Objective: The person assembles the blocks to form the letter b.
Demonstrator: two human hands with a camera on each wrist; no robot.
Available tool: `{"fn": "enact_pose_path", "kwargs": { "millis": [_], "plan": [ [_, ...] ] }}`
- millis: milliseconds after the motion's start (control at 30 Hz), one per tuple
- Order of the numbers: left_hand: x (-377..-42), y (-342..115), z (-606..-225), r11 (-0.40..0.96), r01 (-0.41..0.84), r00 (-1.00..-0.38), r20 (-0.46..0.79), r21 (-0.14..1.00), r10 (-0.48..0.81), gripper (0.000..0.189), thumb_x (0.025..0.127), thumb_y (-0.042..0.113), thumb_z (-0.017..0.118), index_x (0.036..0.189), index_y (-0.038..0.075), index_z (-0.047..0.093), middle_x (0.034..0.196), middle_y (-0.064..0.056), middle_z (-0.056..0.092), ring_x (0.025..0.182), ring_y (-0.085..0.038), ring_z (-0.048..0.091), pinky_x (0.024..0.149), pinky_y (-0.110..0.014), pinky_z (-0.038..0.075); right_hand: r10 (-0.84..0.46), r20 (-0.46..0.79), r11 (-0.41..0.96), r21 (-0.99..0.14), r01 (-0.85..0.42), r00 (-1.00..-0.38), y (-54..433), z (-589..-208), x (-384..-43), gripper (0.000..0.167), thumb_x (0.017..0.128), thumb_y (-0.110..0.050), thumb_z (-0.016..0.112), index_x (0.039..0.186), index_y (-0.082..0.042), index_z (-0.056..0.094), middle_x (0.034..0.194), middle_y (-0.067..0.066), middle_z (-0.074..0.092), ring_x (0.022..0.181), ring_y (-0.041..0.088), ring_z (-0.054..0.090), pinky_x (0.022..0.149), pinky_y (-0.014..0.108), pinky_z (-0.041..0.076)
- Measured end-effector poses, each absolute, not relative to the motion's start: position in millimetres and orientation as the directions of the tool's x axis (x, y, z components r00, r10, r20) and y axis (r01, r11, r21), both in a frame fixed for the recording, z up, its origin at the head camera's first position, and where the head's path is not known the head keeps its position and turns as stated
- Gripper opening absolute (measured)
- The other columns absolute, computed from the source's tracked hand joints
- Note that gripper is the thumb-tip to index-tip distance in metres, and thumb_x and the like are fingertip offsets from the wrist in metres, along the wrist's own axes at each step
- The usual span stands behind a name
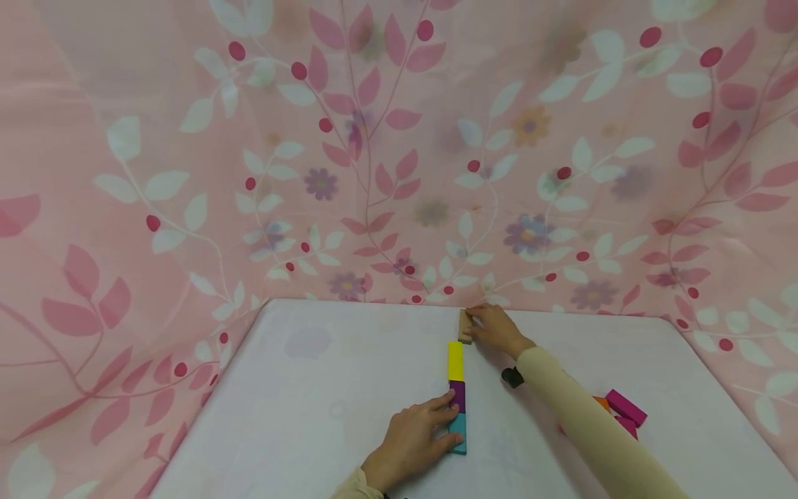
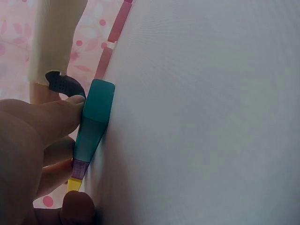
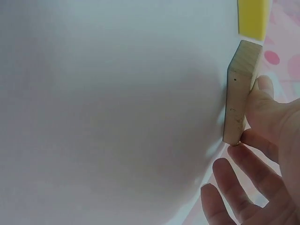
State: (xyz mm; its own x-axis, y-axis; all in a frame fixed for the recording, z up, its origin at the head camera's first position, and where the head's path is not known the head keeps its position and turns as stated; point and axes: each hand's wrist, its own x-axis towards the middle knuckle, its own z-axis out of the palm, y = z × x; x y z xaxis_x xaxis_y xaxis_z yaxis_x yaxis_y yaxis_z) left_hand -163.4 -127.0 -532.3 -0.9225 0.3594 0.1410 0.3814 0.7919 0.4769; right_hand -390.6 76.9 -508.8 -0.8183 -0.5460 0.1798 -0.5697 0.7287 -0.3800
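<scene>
A row of blocks lies on the white table: a teal block (image 1: 458,443) nearest, then a purple block (image 1: 458,398), then a yellow block (image 1: 456,361). My left hand (image 1: 414,436) rests on the row from its left side, thumb on the teal block and fingertips at the purple one. Beyond the yellow block, a plain wooden block (image 1: 464,326) is held by my right hand (image 1: 495,327). In the right wrist view, its thumb and index finger pinch the wooden block, other fingers spread. A small gap separates it from the yellow block (image 3: 251,18).
Several pink blocks (image 1: 626,407) and an orange block (image 1: 601,402) lie at the right, partly behind my right sleeve (image 1: 580,416). A pink floral cloth (image 1: 399,173) hangs behind the far edge of the white table (image 1: 299,395). A black strap (image 1: 512,377) shows at my right wrist.
</scene>
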Motion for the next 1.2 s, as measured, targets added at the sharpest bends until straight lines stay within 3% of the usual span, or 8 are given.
{"fn": "enact_pose_path", "kwargs": {
  "millis": [200, 733, 1000, 1200],
  "plan": [
    [-162.9, -126.3, -531.2, 0.791, 0.39, -0.919, 0.15, 0.471, 0.364, 0.048, 0.098, 0.051, 0.073, 0.139, 0.025, 0.072, 0.155, 0.009, 0.06, 0.127, -0.023, 0.07, 0.086, -0.042, 0.063, -0.541, 0.159, 0.725, -0.409, -0.554, -0.826, 70.6, -507.9, -388.7, 0.048, 0.099, -0.018, 0.077, 0.139, 0.005, 0.066, 0.14, 0.026, 0.066, 0.129, 0.046, 0.062, 0.115, 0.061, 0.044],
    [-162.4, -125.4, -532.1, 0.785, 0.403, -0.915, 0.176, 0.47, 0.364, 0.048, 0.097, 0.049, 0.075, 0.138, 0.024, 0.073, 0.154, 0.008, 0.061, 0.125, -0.023, 0.071, 0.083, -0.041, 0.063, -0.607, 0.201, 0.675, -0.379, -0.633, -0.769, 66.1, -517.0, -392.7, 0.048, 0.099, -0.02, 0.075, 0.139, 0.004, 0.066, 0.141, 0.024, 0.067, 0.13, 0.043, 0.063, 0.115, 0.059, 0.046],
    [-163.2, -124.9, -534.0, 0.792, 0.386, -0.922, 0.155, 0.474, 0.356, 0.048, 0.097, 0.05, 0.074, 0.139, 0.025, 0.072, 0.155, 0.011, 0.06, 0.127, -0.022, 0.07, 0.086, -0.041, 0.062, -0.614, 0.185, 0.682, -0.364, -0.634, -0.767, 66.8, -515.8, -387.7, 0.051, 0.102, -0.023, 0.071, 0.144, 0.004, 0.062, 0.144, 0.026, 0.063, 0.135, 0.047, 0.058, 0.122, 0.066, 0.033],
    [-164.2, -125.2, -533.2, 0.794, 0.392, -0.919, 0.156, 0.465, 0.362, 0.049, 0.097, 0.05, 0.074, 0.139, 0.025, 0.072, 0.155, 0.01, 0.059, 0.127, -0.021, 0.07, 0.085, -0.04, 0.063, -0.614, 0.198, 0.688, -0.34, -0.642, -0.764, 66.8, -515.5, -384.0, 0.05, 0.103, -0.023, 0.069, 0.145, 0.004, 0.061, 0.146, 0.025, 0.062, 0.137, 0.045, 0.057, 0.122, 0.063, 0.035]
  ]
}}
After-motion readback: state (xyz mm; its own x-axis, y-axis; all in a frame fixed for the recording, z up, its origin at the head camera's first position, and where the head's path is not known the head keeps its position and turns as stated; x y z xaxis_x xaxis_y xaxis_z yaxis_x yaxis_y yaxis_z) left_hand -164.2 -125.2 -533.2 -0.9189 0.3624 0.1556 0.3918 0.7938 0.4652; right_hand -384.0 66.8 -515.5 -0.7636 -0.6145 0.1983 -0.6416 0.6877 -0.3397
